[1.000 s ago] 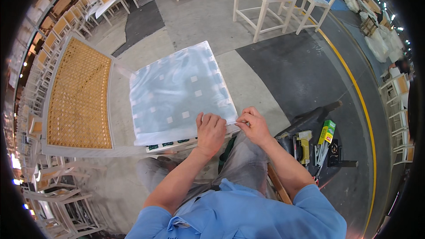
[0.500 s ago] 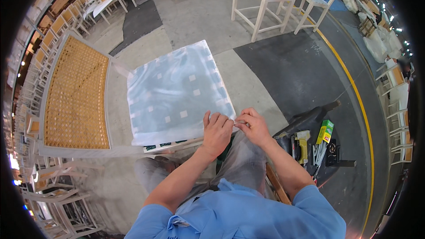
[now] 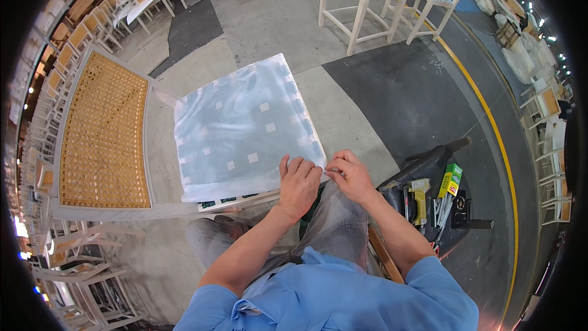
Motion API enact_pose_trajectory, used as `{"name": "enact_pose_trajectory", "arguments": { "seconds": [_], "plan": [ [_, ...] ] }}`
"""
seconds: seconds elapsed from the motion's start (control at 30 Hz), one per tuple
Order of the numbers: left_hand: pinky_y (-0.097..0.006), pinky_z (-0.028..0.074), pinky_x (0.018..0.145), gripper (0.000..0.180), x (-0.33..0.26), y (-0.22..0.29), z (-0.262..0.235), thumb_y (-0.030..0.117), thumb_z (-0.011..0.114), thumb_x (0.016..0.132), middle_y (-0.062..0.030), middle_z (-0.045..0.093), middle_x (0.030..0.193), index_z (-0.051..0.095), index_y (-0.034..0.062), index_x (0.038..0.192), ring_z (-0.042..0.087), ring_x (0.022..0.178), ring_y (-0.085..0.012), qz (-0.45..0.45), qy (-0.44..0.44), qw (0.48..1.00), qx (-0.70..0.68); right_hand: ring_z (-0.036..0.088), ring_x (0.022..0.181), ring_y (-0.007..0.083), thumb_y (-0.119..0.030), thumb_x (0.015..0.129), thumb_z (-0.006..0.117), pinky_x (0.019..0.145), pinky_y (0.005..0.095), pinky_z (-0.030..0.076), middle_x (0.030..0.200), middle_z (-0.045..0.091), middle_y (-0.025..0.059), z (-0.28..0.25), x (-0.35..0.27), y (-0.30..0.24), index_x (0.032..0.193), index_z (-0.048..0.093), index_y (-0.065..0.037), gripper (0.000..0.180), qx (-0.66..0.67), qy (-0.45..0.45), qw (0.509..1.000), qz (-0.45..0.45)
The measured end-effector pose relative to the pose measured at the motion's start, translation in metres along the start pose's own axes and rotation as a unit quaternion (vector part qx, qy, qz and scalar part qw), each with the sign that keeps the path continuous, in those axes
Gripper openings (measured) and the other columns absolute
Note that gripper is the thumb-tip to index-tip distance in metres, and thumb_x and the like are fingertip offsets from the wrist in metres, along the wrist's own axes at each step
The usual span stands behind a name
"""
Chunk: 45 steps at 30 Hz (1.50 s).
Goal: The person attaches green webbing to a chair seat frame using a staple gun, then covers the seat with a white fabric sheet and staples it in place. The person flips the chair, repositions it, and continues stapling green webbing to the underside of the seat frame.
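Observation:
A chair lies before me with its woven cane back (image 3: 105, 132) on the left. A thin white fabric (image 3: 242, 122), with pale squares showing through, covers its seat. At the seat's near right corner, my left hand (image 3: 298, 184) presses its bent fingers on the fabric's edge, thumb side toward the other hand. My right hand (image 3: 350, 175) pinches the same corner between thumb and forefinger. The two hands' fingertips almost meet. Under the near edge, a pale wooden rail (image 3: 242, 202) with dark green patches shows in part.
Right of my legs, a dark stand (image 3: 429, 165) holds a yellow-and-black power tool (image 3: 419, 201), a green-and-yellow box (image 3: 451, 179) and silvery strips (image 3: 442, 209). Two pale chairs (image 3: 361, 12) stand at the far right. More chairs (image 3: 86, 257) crowd the left side. A yellow line (image 3: 490, 119) crosses the floor.
Both hands stay at the seat corner with nearly the same grip. The whole view has shifted very slightly; nothing else has visibly moved.

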<state>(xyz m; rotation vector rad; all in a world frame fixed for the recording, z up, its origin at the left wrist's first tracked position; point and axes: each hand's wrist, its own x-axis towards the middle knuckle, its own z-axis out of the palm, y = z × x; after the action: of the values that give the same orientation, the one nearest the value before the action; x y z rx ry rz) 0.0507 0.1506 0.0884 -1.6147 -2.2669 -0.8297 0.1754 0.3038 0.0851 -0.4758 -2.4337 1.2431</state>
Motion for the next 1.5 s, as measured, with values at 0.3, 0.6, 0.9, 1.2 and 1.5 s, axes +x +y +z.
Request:
{"name": "enact_pose_trajectory", "arguments": {
  "seconds": [0.3, 0.6, 0.9, 1.2, 1.5],
  "plan": [
    [-0.054, 0.032, 0.116, 0.014, 0.000, 0.005, 0.005, 0.014, 0.077, 0.086, 0.0007, 0.063, 0.101, 0.070, 0.0161, 0.098, 0.059, 0.111, -0.0239, -0.014, 0.002, 1.000, -0.015, 0.068, 0.096, 0.0303, -0.004, 0.091, 0.072, 0.082, 0.0391, 0.055, 0.112, 0.064, 0.0098, -0.001, 0.001, -0.002, 0.105, 0.071, -0.007, 0.014, -0.033, 0.002, 0.999, -0.031],
    [-0.053, 0.034, 0.115, 0.012, -0.005, 0.007, 0.008, 0.013, 0.076, 0.087, 0.0003, 0.064, 0.102, 0.070, 0.0154, 0.097, 0.058, 0.112, -0.0242, -0.033, 0.005, 0.999, -0.038, 0.068, 0.096, 0.0298, -0.006, 0.090, 0.074, 0.082, 0.0393, 0.055, 0.111, 0.064, 0.0096, -0.007, 0.000, -0.004, 0.107, 0.072, -0.008, 0.017, -0.042, -0.018, 0.999, -0.030],
    [-0.053, 0.034, 0.115, 0.013, -0.006, 0.007, 0.007, 0.012, 0.076, 0.086, -0.0002, 0.064, 0.102, 0.069, 0.0147, 0.097, 0.058, 0.112, -0.0249, -0.042, 0.008, 0.998, -0.048, 0.068, 0.096, 0.0297, -0.007, 0.087, 0.075, 0.081, 0.0391, 0.056, 0.110, 0.065, 0.0093, -0.007, 0.000, -0.014, 0.104, 0.072, -0.009, 0.017, -0.041, -0.018, 0.999, -0.019],
    [-0.053, 0.035, 0.113, 0.013, -0.006, 0.007, 0.008, 0.010, 0.075, 0.086, -0.0006, 0.063, 0.101, 0.068, 0.0141, 0.095, 0.058, 0.111, -0.0256, -0.038, 0.013, 0.998, -0.050, 0.070, 0.090, 0.0283, -0.006, 0.084, 0.073, 0.078, 0.0377, 0.057, 0.103, 0.068, 0.0076, -0.005, 0.002, -0.008, 0.096, 0.075, -0.009, 0.012, -0.043, -0.009, 0.998, -0.033],
    [-0.055, 0.035, 0.114, 0.009, -0.005, 0.009, 0.005, 0.012, 0.072, 0.089, -0.0012, 0.063, 0.104, 0.070, 0.0134, 0.098, 0.057, 0.114, -0.0265, -0.047, -0.019, 0.997, -0.056, 0.066, 0.078, 0.0204, -0.004, 0.084, 0.077, 0.072, 0.0325, 0.052, 0.091, 0.067, 0.0078, -0.015, 0.013, -0.002, 0.094, 0.079, -0.004, 0.010, 0.022, -0.079, 0.995, 0.056]
  ]
}}
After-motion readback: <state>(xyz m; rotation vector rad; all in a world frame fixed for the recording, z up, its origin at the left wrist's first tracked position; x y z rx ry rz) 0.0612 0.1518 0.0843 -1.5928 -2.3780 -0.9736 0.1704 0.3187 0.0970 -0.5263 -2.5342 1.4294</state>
